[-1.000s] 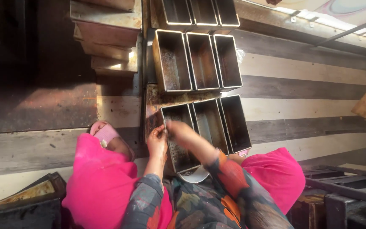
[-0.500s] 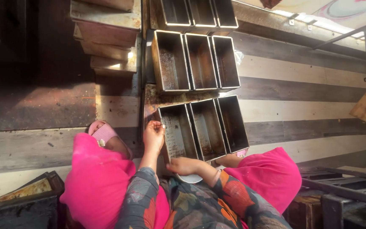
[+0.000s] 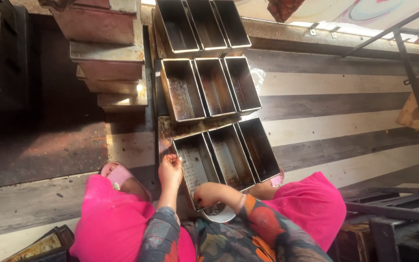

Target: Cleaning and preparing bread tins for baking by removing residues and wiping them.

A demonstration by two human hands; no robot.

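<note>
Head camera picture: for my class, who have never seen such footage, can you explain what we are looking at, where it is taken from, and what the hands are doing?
The camera sits on a person's head and looks straight down, so you see their own arms and pink-clad knees. On the striped floor lie sets of three joined metal loaf tins; more sets lie farther off, and others are stacked at the left. The left hand grips the nearest set's edge. The right hand reaches into a small bowl at its near end; whether it holds anything is hidden.
</note>
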